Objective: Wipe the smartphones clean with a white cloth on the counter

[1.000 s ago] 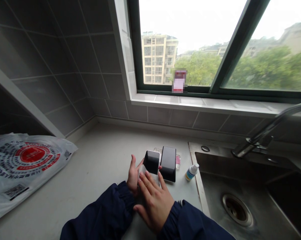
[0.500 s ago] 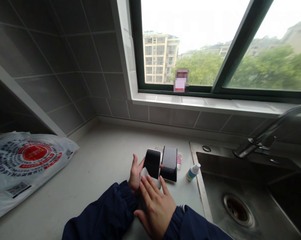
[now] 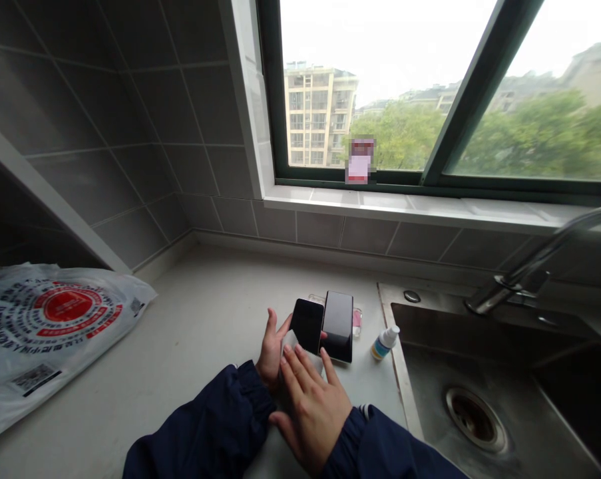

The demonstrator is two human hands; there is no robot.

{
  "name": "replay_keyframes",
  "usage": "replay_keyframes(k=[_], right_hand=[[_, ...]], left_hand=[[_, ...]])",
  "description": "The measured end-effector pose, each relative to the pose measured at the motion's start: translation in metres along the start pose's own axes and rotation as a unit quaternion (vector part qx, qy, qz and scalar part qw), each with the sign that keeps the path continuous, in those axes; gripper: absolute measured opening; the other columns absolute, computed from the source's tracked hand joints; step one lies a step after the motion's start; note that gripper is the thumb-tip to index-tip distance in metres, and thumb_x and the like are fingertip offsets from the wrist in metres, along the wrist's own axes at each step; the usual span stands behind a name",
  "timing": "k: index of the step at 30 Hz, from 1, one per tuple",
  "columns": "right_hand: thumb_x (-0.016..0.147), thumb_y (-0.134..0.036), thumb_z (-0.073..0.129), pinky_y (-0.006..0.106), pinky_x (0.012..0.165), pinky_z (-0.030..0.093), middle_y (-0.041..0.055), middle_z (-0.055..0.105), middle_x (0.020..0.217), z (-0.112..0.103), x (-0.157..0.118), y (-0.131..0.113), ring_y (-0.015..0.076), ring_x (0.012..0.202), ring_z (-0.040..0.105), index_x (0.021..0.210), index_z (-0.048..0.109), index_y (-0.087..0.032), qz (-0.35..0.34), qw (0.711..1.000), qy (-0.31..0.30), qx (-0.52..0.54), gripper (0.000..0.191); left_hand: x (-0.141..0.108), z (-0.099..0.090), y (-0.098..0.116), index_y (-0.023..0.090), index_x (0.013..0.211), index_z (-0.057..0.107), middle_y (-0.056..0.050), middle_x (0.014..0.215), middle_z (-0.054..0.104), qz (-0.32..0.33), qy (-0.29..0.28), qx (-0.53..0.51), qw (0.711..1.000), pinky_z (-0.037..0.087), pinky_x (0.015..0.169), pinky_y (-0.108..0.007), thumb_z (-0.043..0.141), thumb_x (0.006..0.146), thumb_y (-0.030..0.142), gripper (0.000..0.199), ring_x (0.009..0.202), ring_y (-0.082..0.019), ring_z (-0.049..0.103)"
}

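Observation:
A black-screened phone [image 3: 307,322] rests in my left hand [image 3: 269,352], whose thumb points up on the left while a fingertip shows at the phone's right edge. My right hand [image 3: 313,406] lies over the phone's lower part, fingers extended, pressing a pale grey cloth [image 3: 291,340] on the screen. Just right of them a second, larger dark phone [image 3: 339,326] lies on the counter, over a clear case with a pink part [image 3: 357,320]. A small white-capped bottle [image 3: 384,344] stands tilted-looking near the sink.
A steel sink [image 3: 402,372] with a faucet [image 3: 510,283] is on the right. A white plastic bag [image 3: 65,326] with red and black print lies at the left of the pale counter [image 3: 205,299]. A window is behind.
The held phone has tilted slightly to the right, its top now closer to the second phone. My right hand and the cloth have shifted a little with it.

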State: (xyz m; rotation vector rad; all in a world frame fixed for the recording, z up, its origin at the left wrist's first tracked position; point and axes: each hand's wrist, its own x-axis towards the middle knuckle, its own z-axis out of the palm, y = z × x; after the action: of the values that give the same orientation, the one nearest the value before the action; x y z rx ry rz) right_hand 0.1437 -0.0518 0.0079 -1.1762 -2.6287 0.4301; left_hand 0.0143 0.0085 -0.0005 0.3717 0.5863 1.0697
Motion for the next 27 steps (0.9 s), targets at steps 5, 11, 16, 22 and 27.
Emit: replay_keyframes(k=[5,11,16,22,27], right_hand=[[0.089,-0.043,0.054,0.059,0.118,0.008,0.006,0.013,0.157,0.003,0.0,0.001,0.0296,0.147,0.015,0.152,0.026,-0.015,-0.002,1.0,0.013,-0.004,0.074],[0.09,-0.043,0.052,0.059,0.118,0.005,0.0045,0.01,0.158,0.006,0.001,0.003,0.0275,0.148,0.011,0.152,0.023,-0.016,0.001,1.0,0.013,0.0,0.074],[0.09,-0.045,0.051,0.06,0.117,0.002,0.0054,0.009,0.158,0.004,0.004,0.009,0.0278,0.148,0.011,0.153,0.022,-0.015,0.011,1.0,0.021,-0.009,0.075],[0.092,-0.047,0.047,0.062,0.116,0.008,0.0051,0.009,0.157,-0.001,0.008,0.015,0.0283,0.147,0.014,0.152,0.025,-0.014,0.026,0.999,0.023,-0.015,0.071],[0.093,-0.049,0.045,0.063,0.114,0.015,0.0059,0.011,0.156,-0.004,0.011,0.018,0.0305,0.146,0.019,0.151,0.026,-0.014,0.044,0.999,0.027,-0.018,0.071]], left_hand=[[-0.001,0.002,0.001,0.015,0.141,0.041,-0.021,0.118,0.065,0.001,-0.001,-0.006,1.0,0.046,0.092,-0.05,0.035,0.083,0.075,0.083,0.104,-0.034,0.065],[-0.001,0.002,0.0,0.015,0.142,0.039,-0.021,0.117,0.066,0.002,0.002,-0.008,1.0,0.045,0.094,-0.052,0.036,0.083,0.075,0.084,0.103,-0.034,0.066],[0.002,0.0,-0.004,0.015,0.143,0.036,-0.022,0.12,0.065,0.0,-0.016,-0.027,0.999,0.043,0.098,-0.052,0.037,0.085,0.072,0.082,0.106,-0.034,0.065],[0.004,-0.002,-0.007,0.017,0.147,0.029,-0.019,0.123,0.063,-0.01,0.021,-0.056,0.998,0.04,0.103,-0.049,0.041,0.085,0.069,0.082,0.111,-0.032,0.063],[0.004,-0.004,-0.007,0.014,0.145,0.034,-0.019,0.124,0.062,-0.025,-0.01,-0.026,0.999,0.035,0.108,-0.049,0.037,0.084,0.073,0.084,0.116,-0.033,0.06]])
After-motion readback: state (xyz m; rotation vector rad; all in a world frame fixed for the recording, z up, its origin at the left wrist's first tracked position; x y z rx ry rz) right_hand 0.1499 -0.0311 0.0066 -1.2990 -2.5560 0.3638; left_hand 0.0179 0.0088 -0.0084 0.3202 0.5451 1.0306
